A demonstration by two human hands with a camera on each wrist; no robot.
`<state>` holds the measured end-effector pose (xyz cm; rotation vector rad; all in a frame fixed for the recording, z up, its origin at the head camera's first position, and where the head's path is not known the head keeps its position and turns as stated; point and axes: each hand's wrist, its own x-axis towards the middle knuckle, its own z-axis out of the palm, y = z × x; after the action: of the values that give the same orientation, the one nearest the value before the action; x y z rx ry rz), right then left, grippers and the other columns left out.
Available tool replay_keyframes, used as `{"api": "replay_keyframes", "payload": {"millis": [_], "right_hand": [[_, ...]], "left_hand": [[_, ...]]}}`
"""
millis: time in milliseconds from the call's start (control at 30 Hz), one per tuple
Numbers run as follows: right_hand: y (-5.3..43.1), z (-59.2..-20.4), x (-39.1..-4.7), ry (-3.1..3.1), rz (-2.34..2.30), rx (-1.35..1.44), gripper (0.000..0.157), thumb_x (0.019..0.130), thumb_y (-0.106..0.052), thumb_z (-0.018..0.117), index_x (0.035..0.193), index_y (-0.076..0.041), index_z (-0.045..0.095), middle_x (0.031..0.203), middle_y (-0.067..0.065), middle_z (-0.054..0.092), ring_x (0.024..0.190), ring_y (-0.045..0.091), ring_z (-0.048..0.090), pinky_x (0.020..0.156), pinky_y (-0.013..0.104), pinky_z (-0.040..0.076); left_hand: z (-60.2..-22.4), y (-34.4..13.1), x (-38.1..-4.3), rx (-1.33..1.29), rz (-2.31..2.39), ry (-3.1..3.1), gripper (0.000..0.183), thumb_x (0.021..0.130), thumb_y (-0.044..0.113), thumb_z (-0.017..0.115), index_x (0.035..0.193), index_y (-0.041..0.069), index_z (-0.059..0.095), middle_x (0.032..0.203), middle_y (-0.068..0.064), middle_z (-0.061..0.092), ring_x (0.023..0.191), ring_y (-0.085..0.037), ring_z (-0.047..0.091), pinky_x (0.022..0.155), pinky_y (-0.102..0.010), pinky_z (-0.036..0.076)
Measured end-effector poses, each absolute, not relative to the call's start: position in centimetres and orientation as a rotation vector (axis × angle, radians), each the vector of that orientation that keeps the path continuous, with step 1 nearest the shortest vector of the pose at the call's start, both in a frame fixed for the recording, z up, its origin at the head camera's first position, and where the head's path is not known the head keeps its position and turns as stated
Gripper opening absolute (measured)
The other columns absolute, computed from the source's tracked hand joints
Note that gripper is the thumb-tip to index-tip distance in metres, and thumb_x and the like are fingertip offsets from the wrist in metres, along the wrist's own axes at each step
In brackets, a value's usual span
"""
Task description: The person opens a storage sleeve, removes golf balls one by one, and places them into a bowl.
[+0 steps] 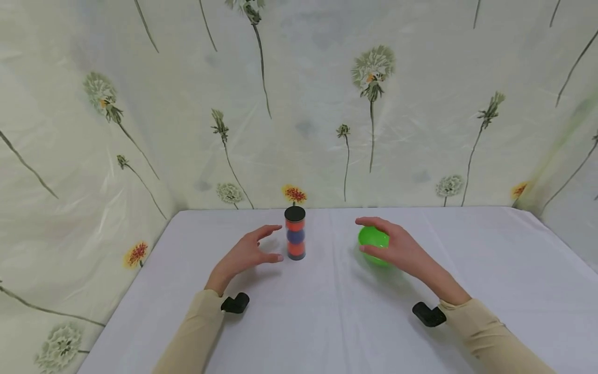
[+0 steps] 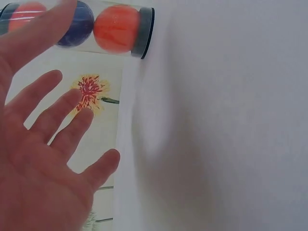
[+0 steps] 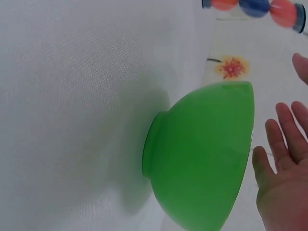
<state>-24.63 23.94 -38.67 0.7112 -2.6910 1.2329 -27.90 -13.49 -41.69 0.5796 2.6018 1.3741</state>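
A clear tube (image 1: 295,237) with a black lid stands upright on the table, holding two orange balls and a blue one between them. My left hand (image 1: 245,254) is just left of it, thumb and fingers spread apart, a small gap from the tube. In the left wrist view, that hand (image 2: 43,159) has nothing in it. To the right stands a green bowl (image 1: 370,237), partly hidden behind my right hand (image 1: 404,250). The right wrist view shows the bowl (image 3: 202,149) resting upright on its base, with the loosely spread right hand (image 3: 288,180) above its rim.
A white cloth covers the table (image 1: 322,322). Behind it and on both sides hangs a pale curtain (image 1: 303,104) printed with dandelions and orange flowers. Each wrist carries a small black camera (image 1: 235,303).
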Motion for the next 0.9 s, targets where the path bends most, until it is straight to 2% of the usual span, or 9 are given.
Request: {"api": "replay_keyframes", "payload": {"millis": [167, 300, 567, 800, 900], "right_hand": [[23.7, -38.8, -25.2, -2.671, 1.364, 0.715, 0.053, 0.089, -0.030, 0.075, 0.137, -0.017, 0.055, 0.137, 0.000, 0.055, 0.131, 0.024, 0.045, 0.108, 0.055, 0.030], [23.4, -38.9, -25.5, -2.665, 1.423, 0.706, 0.054, 0.089, -0.032, 0.074, 0.137, -0.018, 0.055, 0.137, 0.000, 0.055, 0.131, 0.023, 0.046, 0.108, 0.053, 0.031], [23.1, -38.9, -25.8, -2.635, 1.470, 0.714, 0.052, 0.091, -0.027, 0.072, 0.138, -0.012, 0.054, 0.138, 0.006, 0.055, 0.131, 0.029, 0.047, 0.110, 0.052, 0.030], [23.1, -39.0, -25.8, -2.595, 1.549, 0.743, 0.051, 0.093, -0.021, 0.070, 0.139, -0.007, 0.052, 0.137, 0.006, 0.055, 0.128, 0.024, 0.049, 0.110, 0.048, 0.031], [23.0, -39.1, -25.7, -2.573, 1.581, 0.750, 0.051, 0.093, -0.019, 0.070, 0.138, -0.005, 0.052, 0.137, 0.005, 0.055, 0.126, 0.023, 0.050, 0.109, 0.048, 0.032]], "left_hand": [[-42.2, -12.8, -28.4, 0.603, 1.550, 2.515, 0.066, 0.082, 0.019, 0.081, 0.141, 0.017, 0.052, 0.146, -0.004, 0.049, 0.136, -0.022, 0.041, 0.112, -0.046, 0.029], [-42.4, -12.2, -28.7, 0.600, 1.645, 2.461, 0.061, 0.082, 0.017, 0.080, 0.138, 0.018, 0.055, 0.142, 0.000, 0.052, 0.135, -0.019, 0.042, 0.110, -0.042, 0.032], [-42.7, -11.1, -29.2, 0.568, 1.781, 2.348, 0.058, 0.080, 0.014, 0.082, 0.133, 0.016, 0.059, 0.135, -0.001, 0.057, 0.130, -0.021, 0.049, 0.108, -0.044, 0.036], [-42.8, -10.5, -29.3, 0.549, 1.879, 2.228, 0.052, 0.082, 0.010, 0.079, 0.130, 0.020, 0.061, 0.132, 0.000, 0.059, 0.127, -0.023, 0.051, 0.106, -0.045, 0.038], [-42.8, -10.2, -29.4, 0.545, 1.914, 2.174, 0.052, 0.082, 0.008, 0.077, 0.131, 0.017, 0.061, 0.133, -0.003, 0.059, 0.127, -0.026, 0.052, 0.104, -0.046, 0.040]]}}
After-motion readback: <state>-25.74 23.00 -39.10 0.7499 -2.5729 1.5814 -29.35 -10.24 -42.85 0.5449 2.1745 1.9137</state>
